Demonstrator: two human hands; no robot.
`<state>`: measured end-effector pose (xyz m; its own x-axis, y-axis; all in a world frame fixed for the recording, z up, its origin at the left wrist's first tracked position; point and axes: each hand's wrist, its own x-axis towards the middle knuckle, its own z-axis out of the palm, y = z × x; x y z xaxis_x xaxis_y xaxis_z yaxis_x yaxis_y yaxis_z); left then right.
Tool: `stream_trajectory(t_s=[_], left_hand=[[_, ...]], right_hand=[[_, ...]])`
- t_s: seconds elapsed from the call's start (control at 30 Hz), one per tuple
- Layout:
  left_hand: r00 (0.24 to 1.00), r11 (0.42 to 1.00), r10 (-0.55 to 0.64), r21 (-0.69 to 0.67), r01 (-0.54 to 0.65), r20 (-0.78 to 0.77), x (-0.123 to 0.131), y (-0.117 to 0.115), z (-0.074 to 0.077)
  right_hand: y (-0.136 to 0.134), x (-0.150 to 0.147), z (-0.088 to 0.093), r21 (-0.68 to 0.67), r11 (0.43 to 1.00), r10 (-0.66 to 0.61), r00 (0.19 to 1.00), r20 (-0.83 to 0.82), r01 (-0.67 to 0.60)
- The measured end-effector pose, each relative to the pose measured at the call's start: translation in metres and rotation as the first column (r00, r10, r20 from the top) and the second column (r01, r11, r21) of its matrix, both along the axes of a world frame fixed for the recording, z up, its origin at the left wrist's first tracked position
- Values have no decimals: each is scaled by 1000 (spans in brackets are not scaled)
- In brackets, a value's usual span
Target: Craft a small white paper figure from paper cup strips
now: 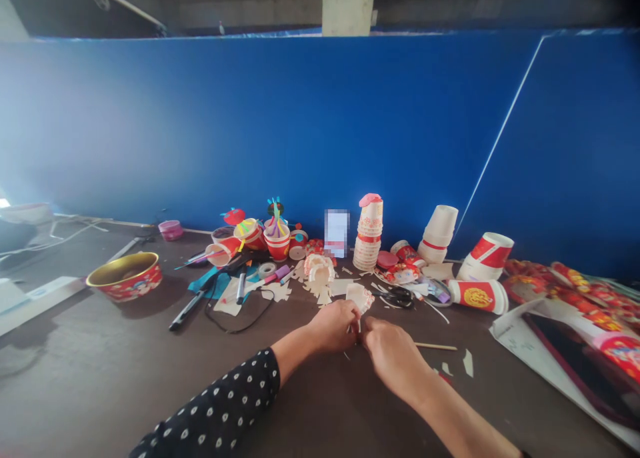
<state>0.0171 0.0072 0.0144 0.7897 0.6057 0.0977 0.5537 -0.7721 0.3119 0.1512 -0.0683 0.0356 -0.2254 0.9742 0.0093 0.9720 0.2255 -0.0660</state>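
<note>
My left hand (333, 326) and my right hand (391, 355) meet at the middle of the dark table (100, 371), fingers curled and pinched together. The left hand's fingers close on a small white cut paper cup piece (360, 297) held just above the table. The right hand pinches at the same spot; what its fingers grip is hidden. A thin wooden stick (435, 346) lies on the table just right of the right hand. Small white paper scraps (467, 363) lie near it.
A gold-lined red bowl (125, 275) stands at the left. Red and white paper cups (369, 235), decorated cups (277, 241), markers (240, 288), tape, scissors (397, 297) and cuttings crowd the back. A blue wall (300, 131) rises behind. Red packaging (575, 291) lies at the right.
</note>
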Motion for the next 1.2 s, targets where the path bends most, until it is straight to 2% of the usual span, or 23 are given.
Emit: stream_trajectory(t_s=[0.13,0.27,0.57,0.93,1.2], left_hand=[[998,999,-26,-18,27,49,-2,3,-4],[997,999,-38,-5,38,61,-2,2,-4],[999,1000,8,-10,-8,37,1,1,-3],[997,1000,0,20,-2,79,2,-1,-6],[994,998,-55,-6,56,93,-5,1,2]], right_hand=[[-2,-2,7,-43,999,-8,1000,9,9],[2,1,5,-61,998,-17,1000,2,17],[5,11,-4,26,999,46,999,0,-46],[-1,1,6,-47,999,-1,999,35,3],[3,6,3,-35,999,33,999,-25,-34]])
